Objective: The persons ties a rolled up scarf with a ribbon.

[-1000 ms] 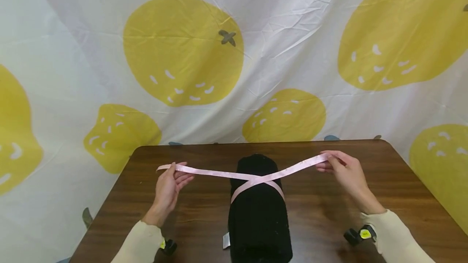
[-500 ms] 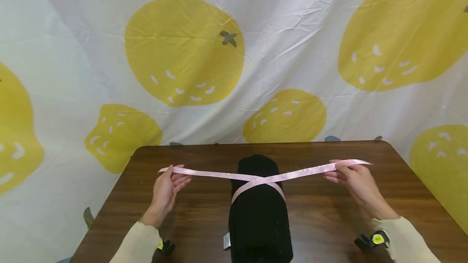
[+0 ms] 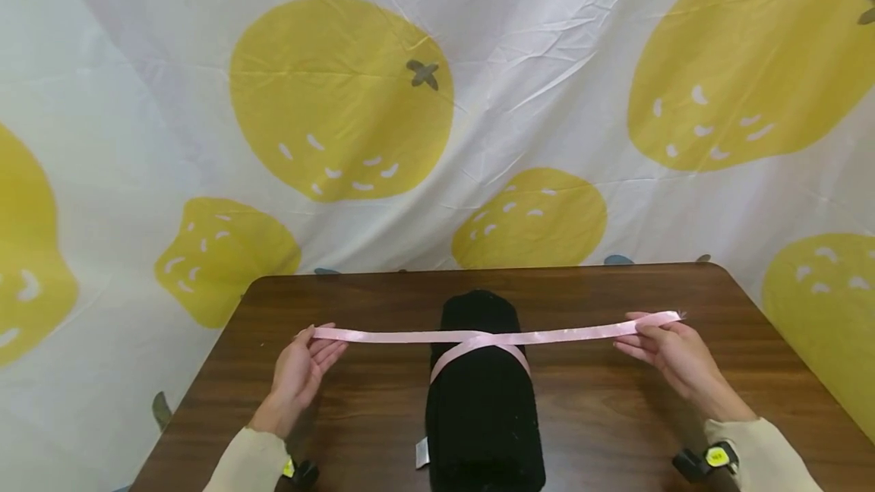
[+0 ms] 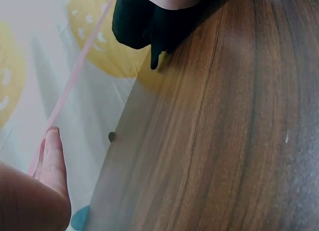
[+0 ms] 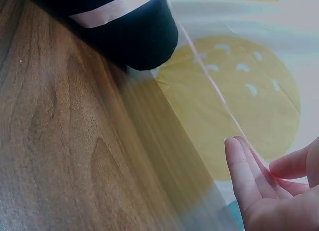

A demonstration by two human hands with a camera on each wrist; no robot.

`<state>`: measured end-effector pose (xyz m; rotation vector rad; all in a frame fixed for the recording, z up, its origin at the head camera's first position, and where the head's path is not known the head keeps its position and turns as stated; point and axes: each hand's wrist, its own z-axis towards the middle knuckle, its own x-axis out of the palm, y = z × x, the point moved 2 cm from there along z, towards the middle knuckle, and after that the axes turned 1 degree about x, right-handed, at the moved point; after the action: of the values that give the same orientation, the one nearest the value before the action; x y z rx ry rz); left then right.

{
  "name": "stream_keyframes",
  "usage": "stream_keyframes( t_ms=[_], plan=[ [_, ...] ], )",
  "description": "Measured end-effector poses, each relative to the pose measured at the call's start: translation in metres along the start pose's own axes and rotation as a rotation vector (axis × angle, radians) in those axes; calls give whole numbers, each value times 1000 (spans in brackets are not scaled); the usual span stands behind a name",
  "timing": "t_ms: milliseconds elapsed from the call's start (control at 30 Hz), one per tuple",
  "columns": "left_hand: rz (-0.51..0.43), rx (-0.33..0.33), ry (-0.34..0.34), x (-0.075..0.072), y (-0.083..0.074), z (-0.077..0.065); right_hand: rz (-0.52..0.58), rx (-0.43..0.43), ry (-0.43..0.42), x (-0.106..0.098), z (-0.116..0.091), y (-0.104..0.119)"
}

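A pink satin ribbon (image 3: 567, 336) passes round a long black padded object (image 3: 485, 424) and crosses over itself on top. Both of its ends stretch out sideways, nearly level and taut. At the left, my left hand (image 3: 297, 374) pinches one end between thumb and fingers. Opposite it, my right hand (image 3: 680, 363) pinches the other, a short tail sticking out past the fingers. In the right wrist view the ribbon (image 5: 214, 86) runs up from the pinching fingers to the black object (image 5: 144, 36). The object's underside is hidden.
The black object lies on a brown wooden table (image 3: 369, 431). A small white tag (image 3: 422, 452) sticks out at its left side. Behind the table hangs a white cloth (image 3: 533, 97) printed with yellow fruit.
My right hand has slid outward along the ribbon and come lower, leaving a tail beyond its fingers. My left hand has moved slightly left and down. The ribbon ends now run straighter.
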<state>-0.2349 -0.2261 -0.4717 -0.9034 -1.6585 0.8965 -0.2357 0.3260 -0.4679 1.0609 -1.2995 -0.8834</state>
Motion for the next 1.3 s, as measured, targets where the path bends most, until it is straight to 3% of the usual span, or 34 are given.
stream_keyframes(
  t_ms=[267,467,733,1033,1300],
  plan=[
    [23,-38,3,-11,2,-3,25,82,-20,-7,-1,-5],
    [95,-45,17,-16,0,-5,-38,108,-59,-10,-3,-8],
    [196,-54,-17,-22,1,-2,-197,152,-79,-19,-4,-16],
    [243,-28,-18,-20,3,1,-359,129,-95,-23,-5,-19],
    [268,0,0,-14,4,1,-707,118,-157,-15,-3,-12]
  ],
)
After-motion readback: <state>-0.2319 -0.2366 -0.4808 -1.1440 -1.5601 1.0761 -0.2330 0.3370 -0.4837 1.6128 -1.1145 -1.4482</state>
